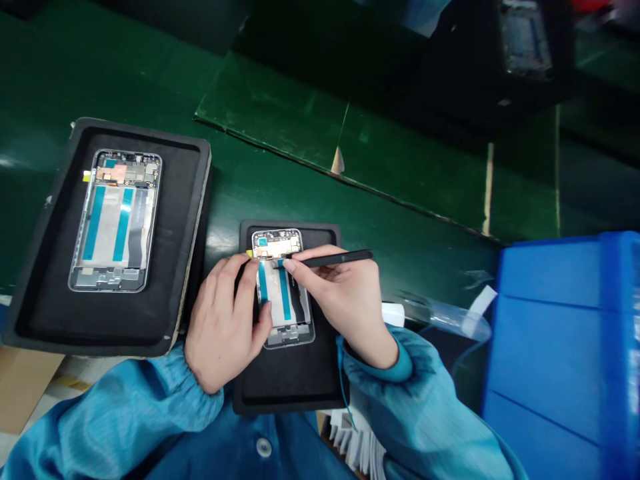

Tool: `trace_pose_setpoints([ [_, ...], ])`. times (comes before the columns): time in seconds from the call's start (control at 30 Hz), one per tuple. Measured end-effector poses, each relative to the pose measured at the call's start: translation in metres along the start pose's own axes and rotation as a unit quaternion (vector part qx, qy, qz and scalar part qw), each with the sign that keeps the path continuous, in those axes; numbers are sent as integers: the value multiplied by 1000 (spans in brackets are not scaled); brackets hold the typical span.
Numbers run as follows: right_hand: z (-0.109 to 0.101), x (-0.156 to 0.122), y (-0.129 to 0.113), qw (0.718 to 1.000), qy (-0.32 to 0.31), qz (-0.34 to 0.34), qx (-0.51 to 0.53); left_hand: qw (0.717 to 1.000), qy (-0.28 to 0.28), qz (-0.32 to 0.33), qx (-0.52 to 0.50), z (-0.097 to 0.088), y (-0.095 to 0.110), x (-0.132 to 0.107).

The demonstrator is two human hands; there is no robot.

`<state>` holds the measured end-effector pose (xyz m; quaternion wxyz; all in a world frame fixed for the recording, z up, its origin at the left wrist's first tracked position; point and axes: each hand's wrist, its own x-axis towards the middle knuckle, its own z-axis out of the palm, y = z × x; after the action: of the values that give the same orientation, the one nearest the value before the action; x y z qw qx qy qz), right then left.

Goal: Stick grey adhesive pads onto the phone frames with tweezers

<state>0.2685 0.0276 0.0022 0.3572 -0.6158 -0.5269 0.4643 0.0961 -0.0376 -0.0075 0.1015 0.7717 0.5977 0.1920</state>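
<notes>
Pinching a black pen [340, 259], the right hand [345, 300] reached the phone frame [273, 297], which lay on a black tray [320, 235] with its long side pointing forward; the left hand [225, 327] pressed its edge.

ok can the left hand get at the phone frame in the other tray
Probably yes: the left hand sits right beside the black tray holding that phone frame, with only the tray's raised rim between, though it would first leave the frame it's pressing.
</notes>
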Motion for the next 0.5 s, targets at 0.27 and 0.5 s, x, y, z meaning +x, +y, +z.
trace_pose_setpoints([
  [0.27, 1, -2, 1, 1000, 1, -5, -23, 999, -20, 12, 29, -2, 0, 1],
  [0.5, -4, -5, 2, 998, 18, -37, -55, 995, -54, 18, 86, -9, 5, 7],
])
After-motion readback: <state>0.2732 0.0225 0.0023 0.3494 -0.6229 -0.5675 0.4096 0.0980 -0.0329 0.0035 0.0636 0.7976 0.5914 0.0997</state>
